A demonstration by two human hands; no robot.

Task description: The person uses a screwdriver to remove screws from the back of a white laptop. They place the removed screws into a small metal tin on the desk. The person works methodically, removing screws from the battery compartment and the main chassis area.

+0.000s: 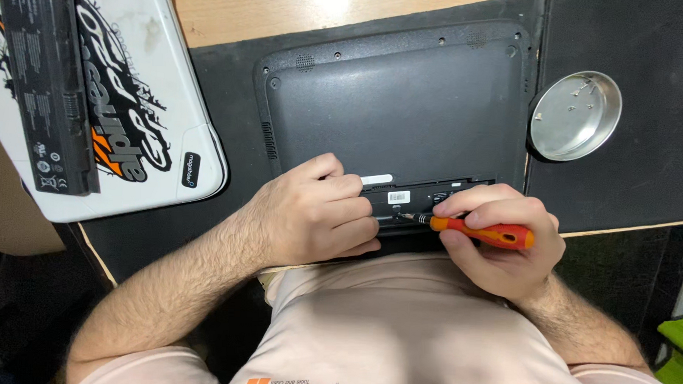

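A black laptop (397, 103) lies upside down on a dark mat, its battery bay open along the near edge. My right hand (506, 247) grips an orange-and-red screwdriver (484, 232), held sideways with its tip pointing left into the battery bay. My left hand (318, 214) rests on the laptop's near edge beside the tip, fingers curled against the bay. A small white label shows inside the bay between my hands.
A round metal dish (576, 115) with a few small screws sits on the mat to the right. At the left lies a white device (132, 116) with black graphics, and a long black battery (46, 83) rests on it. Wooden tabletop shows at the far edge.
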